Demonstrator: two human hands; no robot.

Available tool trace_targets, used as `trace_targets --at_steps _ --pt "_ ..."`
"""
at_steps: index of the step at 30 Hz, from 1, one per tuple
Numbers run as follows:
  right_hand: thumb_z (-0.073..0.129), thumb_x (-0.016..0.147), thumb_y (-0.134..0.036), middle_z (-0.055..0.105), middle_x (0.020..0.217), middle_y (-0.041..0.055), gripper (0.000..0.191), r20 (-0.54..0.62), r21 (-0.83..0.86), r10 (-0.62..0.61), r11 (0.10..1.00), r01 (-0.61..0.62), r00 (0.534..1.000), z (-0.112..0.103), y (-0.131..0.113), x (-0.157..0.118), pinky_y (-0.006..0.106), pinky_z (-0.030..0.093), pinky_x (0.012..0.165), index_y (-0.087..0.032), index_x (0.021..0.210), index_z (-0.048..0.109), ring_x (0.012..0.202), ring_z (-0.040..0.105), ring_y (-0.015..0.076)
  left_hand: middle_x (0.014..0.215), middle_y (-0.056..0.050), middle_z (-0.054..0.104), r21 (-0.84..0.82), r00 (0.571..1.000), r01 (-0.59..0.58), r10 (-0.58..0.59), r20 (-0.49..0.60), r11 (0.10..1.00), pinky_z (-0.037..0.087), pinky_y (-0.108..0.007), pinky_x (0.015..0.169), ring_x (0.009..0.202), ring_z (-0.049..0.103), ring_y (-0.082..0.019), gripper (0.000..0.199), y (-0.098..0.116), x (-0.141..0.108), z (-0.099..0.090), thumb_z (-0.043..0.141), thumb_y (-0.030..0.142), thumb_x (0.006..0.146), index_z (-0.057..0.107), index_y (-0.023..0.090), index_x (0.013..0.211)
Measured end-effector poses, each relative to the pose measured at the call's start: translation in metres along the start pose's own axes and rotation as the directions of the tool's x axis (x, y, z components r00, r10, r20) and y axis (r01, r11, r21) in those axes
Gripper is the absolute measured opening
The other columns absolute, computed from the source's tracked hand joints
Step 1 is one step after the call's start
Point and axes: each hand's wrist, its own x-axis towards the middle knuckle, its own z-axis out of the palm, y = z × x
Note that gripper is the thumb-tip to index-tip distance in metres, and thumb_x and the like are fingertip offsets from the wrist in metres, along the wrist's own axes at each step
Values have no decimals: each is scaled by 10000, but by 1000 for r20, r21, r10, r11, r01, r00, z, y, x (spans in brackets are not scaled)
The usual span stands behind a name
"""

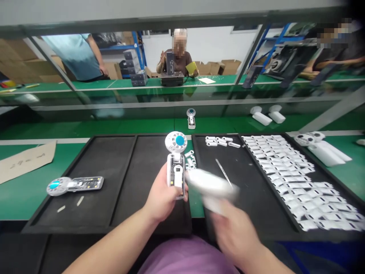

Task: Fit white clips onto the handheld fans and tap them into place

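Note:
My left hand [161,199] is closed around the open handle of what looks like a white handheld fan [176,142]. The fan stands upright, its round head with a blue centre on top; a white insert and circuit parts show in the handle. My thumb presses near the handle's lower end. In my right hand [239,230] is a white pistol-shaped tool [212,184], blurred by motion. Its front end points left, close beside the fan's handle; whether they touch I cannot tell. A similar fan [74,184] lies on the left tray, with its handle open.
A black tray [122,182] lies left; the right tray [256,213] bears rows of white handle parts [302,182] and tweezers [224,171]. Another fan [191,118] and white covers [329,152] lie on the green bench. Across it, a person [178,57] handles a box.

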Motion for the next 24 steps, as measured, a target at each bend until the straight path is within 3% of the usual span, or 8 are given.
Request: trace_targets --at_steps 3,6,12,15,19,24 --pt "367 1015 -368 643 662 41 267 33 -164 -151 974 154 988 18 -5 8 313 385 540 -224 891 555 551 613 212 782 -18 615 25 999 7 -8 41 1000 454 -222 494 611 563 -130 352 0 -3 2 641 61 626 584 179 953" --pt "333 1031 -317 634 646 21 250 25 -268 -261 928 258 965 22 -5 10 304 387 520 -224 896 522 526 616 195 764 -18 620 18 999 1 -2 36 1000 464 -231 502 589 556 -128 361 0 -4 -1 649 64 614 594 176 952" --pt "322 1039 -333 646 658 27 262 -19 -265 -264 931 249 964 14 -6 13 300 405 527 -228 904 521 540 630 193 777 -13 627 -12 998 12 -12 58 1000 466 -229 496 582 561 -130 460 -2 -8 0 715 77 614 592 197 1041" --pt "307 1040 -376 608 612 18 307 -45 -255 -240 941 221 970 13 -8 17 300 383 513 -232 859 509 512 598 185 823 -27 635 -91 998 2 3 57 996 481 -247 489 596 580 -148 473 -3 -8 -1 763 245 695 580 207 1129" --pt "306 1036 -352 629 641 30 297 24 -255 -265 931 262 964 15 -7 12 299 397 518 -232 861 514 526 608 184 850 -44 640 -195 1000 9 -6 15 981 492 -264 485 622 596 -170 491 -9 -5 -3 623 558 852 561 207 1188" --pt "343 1025 -292 625 634 11 247 111 -306 -285 902 305 952 16 1 -3 299 384 499 -235 845 502 508 607 181 843 -46 648 -226 994 40 -61 -88 973 503 -266 530 623 594 -156 506 -14 1 -6 660 604 812 589 179 1078"
